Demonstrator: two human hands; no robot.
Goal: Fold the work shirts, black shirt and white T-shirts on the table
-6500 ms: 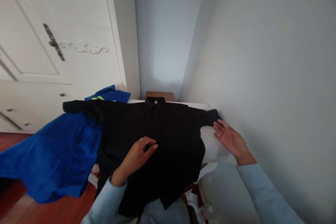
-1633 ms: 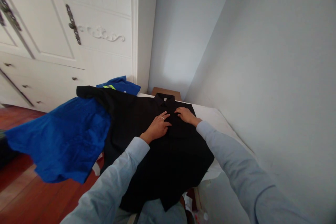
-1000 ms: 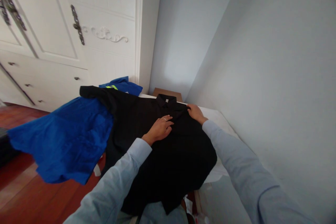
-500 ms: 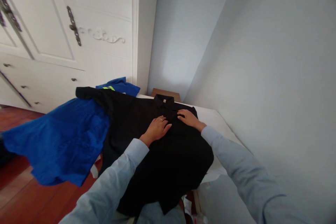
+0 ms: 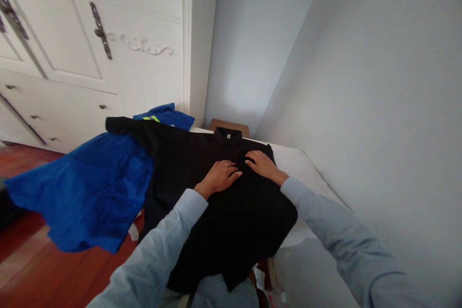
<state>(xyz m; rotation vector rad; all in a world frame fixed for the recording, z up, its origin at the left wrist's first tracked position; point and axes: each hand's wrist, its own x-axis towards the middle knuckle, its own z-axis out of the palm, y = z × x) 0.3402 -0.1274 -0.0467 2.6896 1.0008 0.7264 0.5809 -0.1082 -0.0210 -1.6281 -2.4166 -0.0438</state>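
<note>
A black collared shirt (image 5: pixel 224 226) lies spread out in front of me, front side up, its collar (image 5: pixel 228 137) pointing away. My left hand (image 5: pixel 220 176) rests palm down on the shirt's chest, fingers stretched out and the thumb apart. Just right of it, below the collar, my right hand (image 5: pixel 263 164) touches the cloth with fingers slightly bent and the thumb apart. A small gap separates the two hands. The lower hem hangs toward my lap. Beneath the shirt's left sleeve, a blue garment (image 5: pixel 83 192) drapes over the edge.
Another blue garment with a yellow-green stripe (image 5: pixel 166 116) lies behind the shirt. White covering (image 5: pixel 294 160) shows on the surface at right, beside a grey wall (image 5: pixel 382 82). A white wardrobe (image 5: pixel 147 19) stands at the back left, above a reddish wooden floor (image 5: pixel 65 279).
My left hand has slid slightly to the right, closer to my right hand. The right hand stays nearly where it was on the shirt. The view has shifted a little.
</note>
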